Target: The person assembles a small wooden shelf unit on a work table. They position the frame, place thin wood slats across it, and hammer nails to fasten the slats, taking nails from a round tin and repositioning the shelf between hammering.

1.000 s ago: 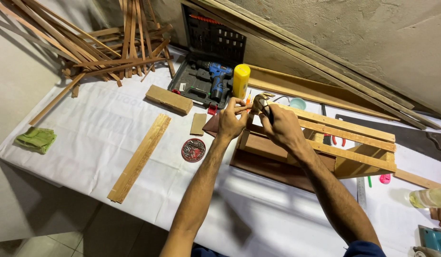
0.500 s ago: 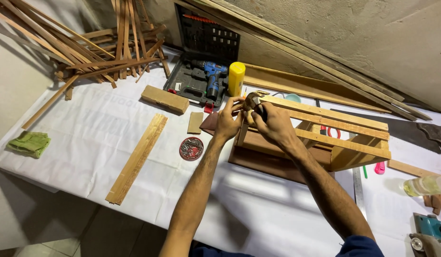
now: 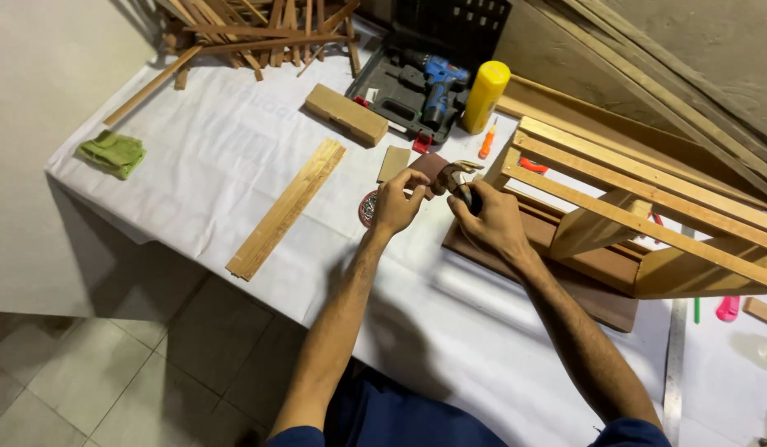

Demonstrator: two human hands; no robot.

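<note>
Your right-hand fingers (image 3: 470,217) are wrapped tight around the handle of a claw hammer (image 3: 456,176), whose metal head sticks out just above them. Your left-hand fingers (image 3: 412,184) are pinched narrow just beside that head, tips close to it; whether they hold something small, you cannot tell from the head view. Your left hand (image 3: 397,204) and right hand (image 3: 489,225) sit close together over the white-covered tabletop (image 3: 209,157). Just right of your fingers stands a slatted wooden frame (image 3: 640,211) on a dark board. Under your left fingers lies a round red tin (image 3: 368,209). Above your fingers are a yellow bottle (image 3: 484,96) and a blue drill (image 3: 437,83) in its open case. Left of your fingers a long plank (image 3: 287,207) lies flat, with a green cloth (image 3: 112,153) well apart, further left.
</note>
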